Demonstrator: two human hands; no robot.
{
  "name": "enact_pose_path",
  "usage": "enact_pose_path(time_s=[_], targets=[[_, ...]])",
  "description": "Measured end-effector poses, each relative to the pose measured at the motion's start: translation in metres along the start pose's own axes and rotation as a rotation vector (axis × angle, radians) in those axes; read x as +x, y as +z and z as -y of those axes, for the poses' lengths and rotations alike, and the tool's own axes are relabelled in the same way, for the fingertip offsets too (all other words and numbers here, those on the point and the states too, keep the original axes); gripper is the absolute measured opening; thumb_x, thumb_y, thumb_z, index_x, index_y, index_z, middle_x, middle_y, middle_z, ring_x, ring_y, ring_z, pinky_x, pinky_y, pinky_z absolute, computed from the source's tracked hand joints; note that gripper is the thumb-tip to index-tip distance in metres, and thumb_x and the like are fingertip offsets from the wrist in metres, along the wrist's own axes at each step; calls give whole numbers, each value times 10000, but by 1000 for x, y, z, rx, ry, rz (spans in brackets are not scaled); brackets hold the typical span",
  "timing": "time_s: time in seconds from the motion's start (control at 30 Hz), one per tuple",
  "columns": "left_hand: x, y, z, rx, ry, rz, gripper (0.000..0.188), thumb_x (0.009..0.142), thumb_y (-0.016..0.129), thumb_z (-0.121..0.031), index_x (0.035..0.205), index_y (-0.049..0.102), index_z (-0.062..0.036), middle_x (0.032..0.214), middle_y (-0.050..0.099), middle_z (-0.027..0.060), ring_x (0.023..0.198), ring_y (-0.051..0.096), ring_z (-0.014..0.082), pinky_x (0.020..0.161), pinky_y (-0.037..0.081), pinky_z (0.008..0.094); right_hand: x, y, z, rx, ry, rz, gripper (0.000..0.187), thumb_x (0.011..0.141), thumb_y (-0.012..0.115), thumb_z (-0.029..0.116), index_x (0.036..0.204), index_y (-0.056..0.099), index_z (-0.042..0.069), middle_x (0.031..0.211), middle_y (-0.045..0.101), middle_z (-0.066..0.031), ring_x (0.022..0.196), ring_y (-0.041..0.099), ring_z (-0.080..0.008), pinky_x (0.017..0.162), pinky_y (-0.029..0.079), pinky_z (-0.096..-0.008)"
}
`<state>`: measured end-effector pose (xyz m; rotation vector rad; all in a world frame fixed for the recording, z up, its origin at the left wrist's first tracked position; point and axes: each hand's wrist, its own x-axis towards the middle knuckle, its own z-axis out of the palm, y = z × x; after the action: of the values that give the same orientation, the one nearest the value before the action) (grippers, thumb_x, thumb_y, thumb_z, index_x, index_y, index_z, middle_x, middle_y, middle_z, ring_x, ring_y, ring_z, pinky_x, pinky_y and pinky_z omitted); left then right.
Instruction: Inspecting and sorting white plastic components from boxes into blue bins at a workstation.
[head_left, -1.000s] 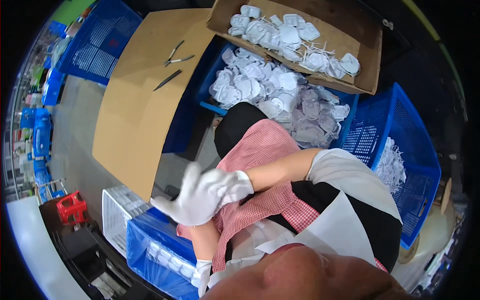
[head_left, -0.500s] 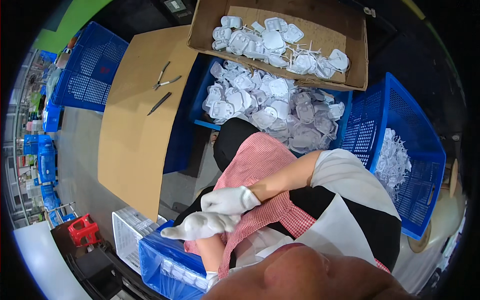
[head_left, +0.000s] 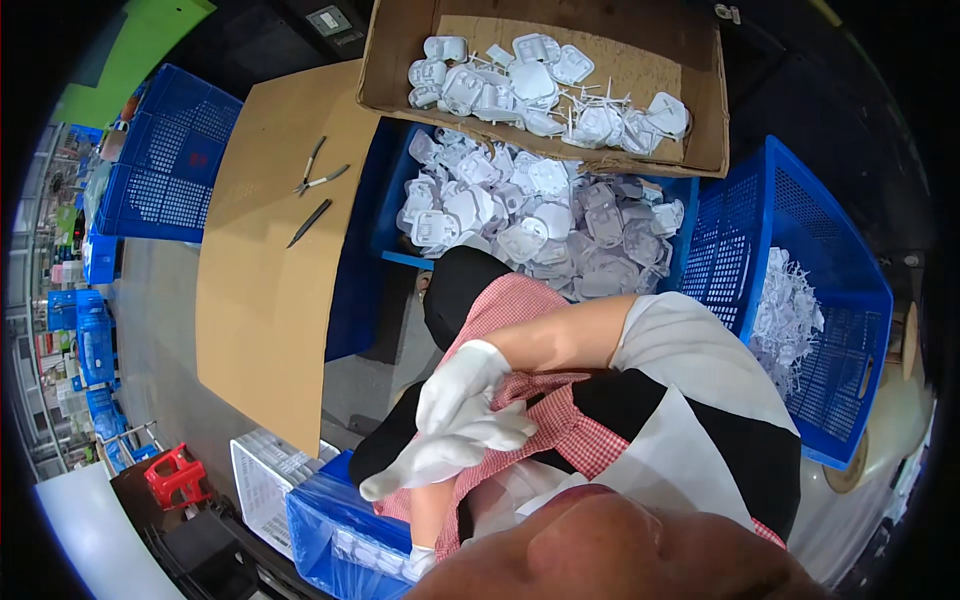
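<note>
"What lay at the left?"
"A sheet, with pliers on its upper part and a tool just below them. A crate stood left of it, upper left of the frame."
"And top centre?"
"A carton with parts in it. Just below was a bin full of more parts."
"The right?"
"A tub, scraps inside."
"Lower left?"
"A stool, a basket right of it, then a box."
"And lower centre?"
"The right hand, just above the left hand."
</note>
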<state>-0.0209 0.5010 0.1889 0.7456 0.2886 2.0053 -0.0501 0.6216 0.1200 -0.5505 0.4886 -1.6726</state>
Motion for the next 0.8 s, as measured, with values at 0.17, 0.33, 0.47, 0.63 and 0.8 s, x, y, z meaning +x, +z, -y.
enact_pose_path(time_s=[0.17,0.33,0.47,0.63,0.8], targets=[[6,-4,1,-15,-84,-21,793,891,491,-636,1433,412,-63,1432,441,229,1334,381,421,1149,182,558,4,8,7,144,-481,-33,277,976,554,202,1031,610,-64,940,666,-121,854,662,-207,758,542,-349],[14,-7,-2,-20,-150,-66,794,897,499,-610,1438,401,-37,1445,423,247,1346,373,436,1153,202,543,14,15,32,190,-440,-4,237,956,583,200,944,626,-33,902,664,-119,814,657,-212,749,530,-361],[21,-14,-8,-18,-165,-148,796,902,505,-589,1442,393,-15,1456,409,262,1355,367,448,1156,217,531,27,24,46,-721,-277,-484,236,863,642,253,885,646,18,785,640,-68,734,626,-167,688,516,-346],[32,-31,-18,17,-36,-304,798,908,513,-563,1447,382,11,1469,391,280,1366,359,464,1160,237,515,14,30,31,-991,-132,-609,219,865,626,252,889,642,35,801,640,-75,753,628,-191,695,513,-351],[46,-31,-20,229,152,-379,689,938,552,-520,1380,434,-6,1199,484,135,1193,427,336,1140,215,545,-1,30,11,-995,-117,-561,203,868,611,252,893,638,52,817,640,-82,772,629,-215,701,510,-355]])
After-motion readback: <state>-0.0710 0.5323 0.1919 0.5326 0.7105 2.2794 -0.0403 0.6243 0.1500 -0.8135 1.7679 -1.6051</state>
